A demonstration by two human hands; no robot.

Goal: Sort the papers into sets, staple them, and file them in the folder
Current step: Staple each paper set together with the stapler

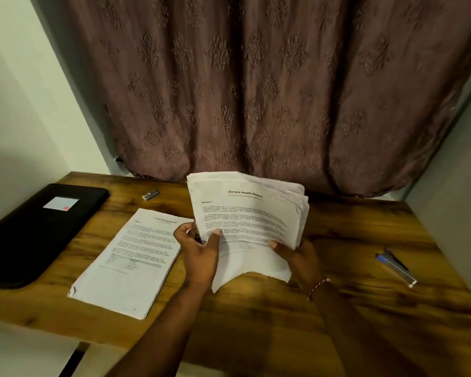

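Note:
A thick sheaf of white papers (pixel 249 213), headed "Sample Health Report" on its top sheet, is raised above the middle of the wooden desk (pixel 337 268). My left hand (pixel 199 248) grips its lower left edge, thumb on the front page. My right hand (pixel 297 254) holds the lower right edge, where the sheets fan apart. A second pile of printed papers (pixel 125 263) lies flat on the desk to the left. The black folder (pixel 41 227), closed and bearing a white label, lies at the far left. A blue stapler (pixel 396 266) rests at the right.
A small staple box (pixel 150 194) sits near the desk's back edge. A brown patterned curtain (pixel 256 91) hangs behind the desk. Pale walls stand close on both sides. The desk's front edge runs below my forearms.

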